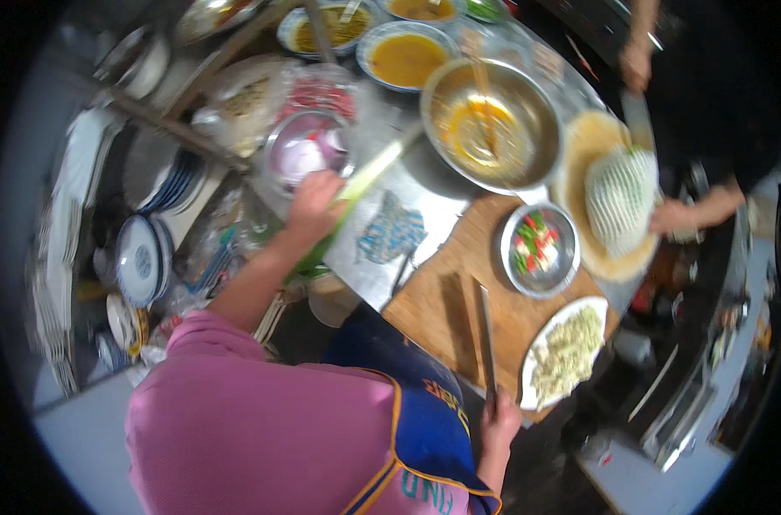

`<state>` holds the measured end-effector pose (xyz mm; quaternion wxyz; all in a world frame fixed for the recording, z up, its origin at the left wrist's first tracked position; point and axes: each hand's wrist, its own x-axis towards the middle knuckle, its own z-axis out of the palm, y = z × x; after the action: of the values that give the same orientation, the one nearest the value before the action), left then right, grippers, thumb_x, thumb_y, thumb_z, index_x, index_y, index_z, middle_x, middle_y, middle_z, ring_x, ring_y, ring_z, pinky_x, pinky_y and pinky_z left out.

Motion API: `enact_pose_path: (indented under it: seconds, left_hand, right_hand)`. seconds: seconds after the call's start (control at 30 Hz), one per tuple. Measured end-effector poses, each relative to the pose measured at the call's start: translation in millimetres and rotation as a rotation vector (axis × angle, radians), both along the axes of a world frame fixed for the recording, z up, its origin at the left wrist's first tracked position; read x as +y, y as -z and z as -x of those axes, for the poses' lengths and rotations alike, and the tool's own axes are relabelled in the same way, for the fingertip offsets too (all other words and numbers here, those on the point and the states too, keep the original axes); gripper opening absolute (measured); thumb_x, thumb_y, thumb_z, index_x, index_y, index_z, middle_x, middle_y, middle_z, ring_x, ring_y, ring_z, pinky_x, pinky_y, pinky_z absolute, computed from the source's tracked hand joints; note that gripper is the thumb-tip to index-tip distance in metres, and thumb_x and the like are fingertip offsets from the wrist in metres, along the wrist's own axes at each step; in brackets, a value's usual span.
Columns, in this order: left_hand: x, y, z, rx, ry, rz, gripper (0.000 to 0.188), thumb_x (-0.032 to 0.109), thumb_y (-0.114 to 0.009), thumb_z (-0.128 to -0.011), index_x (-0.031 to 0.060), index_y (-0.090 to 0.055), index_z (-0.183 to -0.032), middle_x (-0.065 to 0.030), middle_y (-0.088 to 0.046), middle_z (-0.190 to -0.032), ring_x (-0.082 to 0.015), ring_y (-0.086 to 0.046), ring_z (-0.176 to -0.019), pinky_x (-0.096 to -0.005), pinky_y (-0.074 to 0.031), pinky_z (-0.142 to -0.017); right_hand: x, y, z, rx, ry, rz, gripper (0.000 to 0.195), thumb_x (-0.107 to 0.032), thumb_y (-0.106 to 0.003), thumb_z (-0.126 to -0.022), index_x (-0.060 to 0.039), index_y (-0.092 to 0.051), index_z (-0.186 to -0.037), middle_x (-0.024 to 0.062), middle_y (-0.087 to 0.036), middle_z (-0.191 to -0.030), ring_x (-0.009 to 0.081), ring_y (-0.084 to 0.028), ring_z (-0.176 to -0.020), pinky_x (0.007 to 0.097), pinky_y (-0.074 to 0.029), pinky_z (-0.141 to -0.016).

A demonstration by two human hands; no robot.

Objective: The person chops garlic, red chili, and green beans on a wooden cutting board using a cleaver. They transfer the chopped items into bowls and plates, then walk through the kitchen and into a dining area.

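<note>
My left hand (314, 203) reaches to the near rim of a bowl (307, 149) holding what look like onion and red pieces; a long green-and-white stalk, perhaps a leek (381, 161), passes beside the fingers. Whether the hand grips either is blurred. In my right hand (501, 417) is the handle of a knife (487, 341), its blade over the wooden cutting board (429, 309). On the board stand a steel bowl (537, 248) of chopped green, red and white pieces and an oval white plate (564, 354) heaped with pale green chopped vegetable.
A large steel bowl (493, 125) with yellow liquid and chopsticks stands beyond the board. At right, a co-worker's hands (674, 215) are at a ridged pale green-white item (622, 199) with a blade. Bowls of sauce (406, 58) line the back; stacked plates (143, 261) and a metal shelf bar fill the left.
</note>
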<state>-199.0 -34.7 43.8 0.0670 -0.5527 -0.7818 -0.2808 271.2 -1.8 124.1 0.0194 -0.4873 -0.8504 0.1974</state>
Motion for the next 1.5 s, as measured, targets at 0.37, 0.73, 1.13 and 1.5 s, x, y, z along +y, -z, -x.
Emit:
enact_pose_path:
  seconds: [0.37, 0.73, 1.13, 1.5]
  left_hand:
    - [5.5, -20.3, -10.5, -0.055, 0.008, 0.089, 0.021, 0.0, -0.058, -0.073, 0.0015, -0.058, -0.094, -0.0157, -0.059, -0.096, -0.0342, -0.055, -0.089, -0.0409, -0.043, -0.081]
    - [134.4, 5.9, -180.0, -1.233, 0.229, 0.308, 0.037, 0.012, -0.06, -0.084, -0.0003, -0.048, -0.117, -0.0081, -0.059, -0.097, -0.0129, -0.058, -0.083, -0.0252, -0.048, -0.073]
    - [155.7, 12.3, -212.6, -1.653, -0.144, 0.19, 0.023, 0.01, -0.054, -0.085, 0.0037, -0.046, -0.106, -0.0057, -0.059, -0.092, -0.0139, -0.061, -0.081, -0.0254, -0.054, -0.067]
    - [118.9, 19.5, -213.8, -1.637, -0.155, 0.106, 0.035, 0.016, -0.057, -0.087, 0.0057, -0.042, -0.117, -0.0066, -0.057, -0.1, -0.0157, -0.059, -0.087, -0.0301, -0.05, -0.078]
  right_hand:
    - [9.9, 44.0, 35.6, -0.123, -0.152, -0.137, 0.041, -0.016, -0.065, -0.068, -0.0171, -0.058, -0.109, 0.0043, -0.057, -0.096, 0.0232, -0.062, -0.076, 0.0341, -0.05, -0.062]
    - [13.2, 62.1, 24.5, 0.052, -0.042, 0.025, 0.042, -0.023, -0.07, -0.071, -0.0116, -0.059, -0.109, 0.013, -0.055, -0.107, 0.0294, -0.055, -0.094, 0.0377, -0.046, -0.078]
    - [20.5, 55.6, -13.3, 0.2, 0.026, 0.173, 0.049, -0.01, -0.072, -0.067, -0.0044, -0.055, -0.112, 0.0166, -0.053, -0.107, 0.0346, -0.053, -0.095, 0.0388, -0.045, -0.08]
    - [36.1, 62.6, -21.1, 0.248, -0.235, 0.165, 0.041, -0.01, -0.067, -0.07, -0.0056, -0.057, -0.11, 0.0156, -0.057, -0.095, 0.0334, -0.054, -0.086, 0.04, -0.045, -0.072]
